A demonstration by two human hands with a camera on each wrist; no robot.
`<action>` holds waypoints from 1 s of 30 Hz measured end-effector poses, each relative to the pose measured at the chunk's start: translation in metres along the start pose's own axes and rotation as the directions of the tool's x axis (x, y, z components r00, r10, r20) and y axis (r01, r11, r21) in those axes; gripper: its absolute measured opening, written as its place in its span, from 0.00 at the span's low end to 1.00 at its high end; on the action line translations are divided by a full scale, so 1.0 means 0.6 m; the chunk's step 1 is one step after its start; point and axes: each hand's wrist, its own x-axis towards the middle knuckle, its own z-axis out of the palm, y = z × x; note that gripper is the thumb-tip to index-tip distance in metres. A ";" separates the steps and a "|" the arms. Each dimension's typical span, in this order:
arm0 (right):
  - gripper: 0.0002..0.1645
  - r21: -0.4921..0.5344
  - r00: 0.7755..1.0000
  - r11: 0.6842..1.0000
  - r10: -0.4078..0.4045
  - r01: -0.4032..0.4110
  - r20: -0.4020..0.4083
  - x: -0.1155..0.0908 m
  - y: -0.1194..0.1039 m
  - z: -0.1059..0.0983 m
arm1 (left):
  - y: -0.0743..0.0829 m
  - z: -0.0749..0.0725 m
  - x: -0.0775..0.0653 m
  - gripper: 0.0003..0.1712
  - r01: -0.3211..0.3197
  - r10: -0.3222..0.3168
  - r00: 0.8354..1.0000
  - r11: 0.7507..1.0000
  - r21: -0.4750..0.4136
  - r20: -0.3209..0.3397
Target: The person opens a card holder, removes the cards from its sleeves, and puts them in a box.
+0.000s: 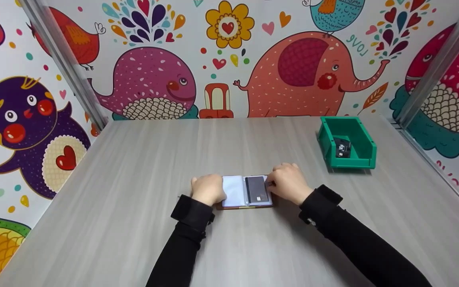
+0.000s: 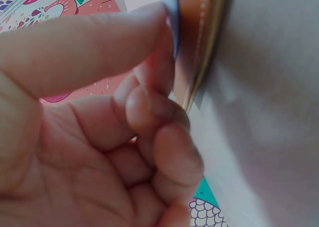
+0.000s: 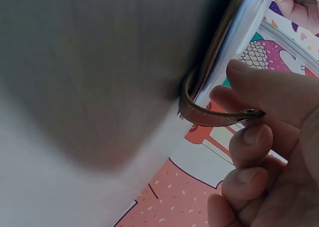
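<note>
An open card holder (image 1: 233,191) with a brown cover and clear sleeves lies on the table. A dark card (image 1: 256,189) sits in its right-hand sleeve. My left hand (image 1: 208,189) pinches the left side of the holder between thumb and index finger, other fingers curled; the brown stitched edge (image 2: 192,43) shows beside the fingertips. At the right edge is my right hand (image 1: 289,182), thumb and index finger pinching there; the exact contact is partly hidden. A brown strap (image 3: 209,118) curves out from the cover, its tip against the fingers.
A green bin (image 1: 353,163) stands at the back right of the table (image 1: 142,159), with a small black item (image 1: 342,148) bearing white marks inside. Printed cartoon walls and metal posts (image 1: 68,63) border the table at the back and sides.
</note>
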 end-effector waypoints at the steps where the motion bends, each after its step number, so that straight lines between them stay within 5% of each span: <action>1: 0.06 -0.003 1.000 1.000 -0.002 0.002 0.004 0.000 0.000 0.001 | 0.000 0.000 0.000 0.10 0.001 -0.001 1.000 1.000 0.000 0.004; 30: 0.07 0.009 0.999 1.000 0.000 0.000 0.033 0.001 -0.003 0.006 | 0.006 -0.002 -0.003 0.08 -0.010 0.011 1.000 0.999 0.041 -0.016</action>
